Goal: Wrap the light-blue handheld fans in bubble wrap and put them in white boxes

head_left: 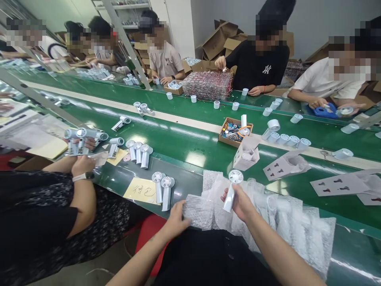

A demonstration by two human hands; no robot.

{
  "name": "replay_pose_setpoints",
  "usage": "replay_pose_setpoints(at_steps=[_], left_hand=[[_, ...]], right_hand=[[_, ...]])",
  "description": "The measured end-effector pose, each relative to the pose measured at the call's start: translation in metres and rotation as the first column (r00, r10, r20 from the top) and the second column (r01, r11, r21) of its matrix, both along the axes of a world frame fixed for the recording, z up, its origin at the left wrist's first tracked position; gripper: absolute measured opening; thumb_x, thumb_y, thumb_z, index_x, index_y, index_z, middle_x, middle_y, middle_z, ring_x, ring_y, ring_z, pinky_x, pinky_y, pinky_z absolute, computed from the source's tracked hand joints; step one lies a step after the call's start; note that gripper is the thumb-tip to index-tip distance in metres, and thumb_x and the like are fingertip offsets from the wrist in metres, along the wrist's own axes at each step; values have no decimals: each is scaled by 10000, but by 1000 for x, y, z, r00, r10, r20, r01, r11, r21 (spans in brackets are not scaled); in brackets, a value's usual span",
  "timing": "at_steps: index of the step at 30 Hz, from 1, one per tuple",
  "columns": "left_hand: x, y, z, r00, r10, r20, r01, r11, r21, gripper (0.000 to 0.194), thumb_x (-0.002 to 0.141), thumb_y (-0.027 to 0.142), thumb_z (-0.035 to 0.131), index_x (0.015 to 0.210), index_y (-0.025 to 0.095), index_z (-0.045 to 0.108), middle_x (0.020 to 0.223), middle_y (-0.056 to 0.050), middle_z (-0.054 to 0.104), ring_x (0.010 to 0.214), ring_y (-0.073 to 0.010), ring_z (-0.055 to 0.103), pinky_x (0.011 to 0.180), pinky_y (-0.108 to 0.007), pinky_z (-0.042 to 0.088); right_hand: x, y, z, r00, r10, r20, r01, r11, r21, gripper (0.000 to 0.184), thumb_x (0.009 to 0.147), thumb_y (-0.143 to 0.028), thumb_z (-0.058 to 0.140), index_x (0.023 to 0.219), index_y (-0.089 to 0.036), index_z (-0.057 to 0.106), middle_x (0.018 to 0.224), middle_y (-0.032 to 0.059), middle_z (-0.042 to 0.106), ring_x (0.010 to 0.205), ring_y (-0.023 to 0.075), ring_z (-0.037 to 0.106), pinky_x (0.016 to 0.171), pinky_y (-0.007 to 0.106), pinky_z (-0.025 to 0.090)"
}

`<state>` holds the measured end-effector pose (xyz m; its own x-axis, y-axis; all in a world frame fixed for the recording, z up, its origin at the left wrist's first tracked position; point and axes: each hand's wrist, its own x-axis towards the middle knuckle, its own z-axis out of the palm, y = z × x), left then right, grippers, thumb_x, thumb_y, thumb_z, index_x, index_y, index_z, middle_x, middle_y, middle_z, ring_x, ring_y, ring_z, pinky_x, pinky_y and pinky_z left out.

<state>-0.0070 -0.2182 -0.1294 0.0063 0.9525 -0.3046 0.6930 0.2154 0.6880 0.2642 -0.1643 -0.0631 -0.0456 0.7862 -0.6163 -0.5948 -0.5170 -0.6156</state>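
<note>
Green work surface along a busy assembly line, with a long table on the near side and a belt beyond its far edge. A white handheld fan is held by the handle in the right hand, round head up, above the bubble-wrap bags lined along the table's near edge. The leftmost bag is touched at its left side by the left hand, thumb and fingers set apart; whether the film is pinched cannot be told.

Risks, as judged: the fan could be dropped if its smooth handle is held too lightly; the head could be snagged on loose film; a wrong layer could be caught, since the bags overlap; neighbouring bags could be dragged off the near edge by a forearm.

Also noted: two fans are stood close to the left hand, partly over a yellow card, and could be knocked by a leftward sweep. Farther left, more fans are handled by a co-worker. Beyond the bags, access to the belt is partly obstructed by open white boxes and a parts carton.
</note>
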Motion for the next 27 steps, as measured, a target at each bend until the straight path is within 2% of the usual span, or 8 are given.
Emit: replay_pose_setpoints(at_steps=[3,6,11,14,18,21,24,27], left_hand=[[7,-14,-10,941,-262,-213,286,954,92,547,730,124,570,1270,206,566,1361,-151,522,1282,-327,474,1076,-504,410],[19,-7,-1,853,-328,-406,433,878,202,517,826,138,526,1339,208,520,1403,-168,484,1324,-362,422,1075,-555,382],[26,18,17,573,-668,-474,801,579,154,556,857,50,471,1352,298,522,1459,-117,473,1386,-359,350,1070,-562,346],[29,34,12,472,-798,-373,870,491,52,563,814,27,517,1334,240,547,1421,-130,523,1333,-327,436,1065,-484,386],[33,51,4,608,-781,-143,790,613,13,385,805,52,520,1117,202,689,1195,-111,683,1129,-264,611,1003,-369,447],[39,55,17,733,-671,-112,677,736,16,300,839,122,499,1026,225,710,1015,-74,735,999,-238,659,926,-331,472],[51,56,47,933,-360,4,359,933,14,171,849,287,556,884,225,711,817,-41,725,820,-217,660,773,-293,475],[65,56,83,948,-13,319,61,988,-139,183,739,367,671,683,194,657,600,12,618,600,-152,563,607,-253,408]], right_hand=[[14,-13,22,988,124,-89,-123,992,20,317,796,-455,698,927,-227,519,729,-7,666,598,142,620,583,293,557],[24,-24,36,980,178,-86,-175,984,41,382,789,-375,732,1078,-224,534,750,7,677,638,151,647,511,233,521],[38,-41,35,993,64,-98,-65,998,-13,503,727,-293,801,1135,-252,510,864,7,699,807,182,697,597,248,568],[43,-49,36,992,64,-106,-66,998,-17,607,690,-243,825,1199,-280,495,1063,16,692,851,182,696,597,253,576],[49,-61,44,986,75,-152,-80,997,-24,481,710,-255,808,1136,-270,586,1136,22,675,787,156,672,641,278,587],[61,-73,43,974,58,-220,-70,997,-46,387,678,-250,812,1033,-207,666,1013,33,704,770,155,665,720,301,587],[75,-84,38,961,79,-266,-94,995,-45,425,563,-226,854,952,-166,693,838,37,712,778,191,684,780,353,578],[78,-90,38,950,157,-271,-155,987,27,452,545,-253,866,946,-170,676,827,50,720,761,210,694,697,336,568]])
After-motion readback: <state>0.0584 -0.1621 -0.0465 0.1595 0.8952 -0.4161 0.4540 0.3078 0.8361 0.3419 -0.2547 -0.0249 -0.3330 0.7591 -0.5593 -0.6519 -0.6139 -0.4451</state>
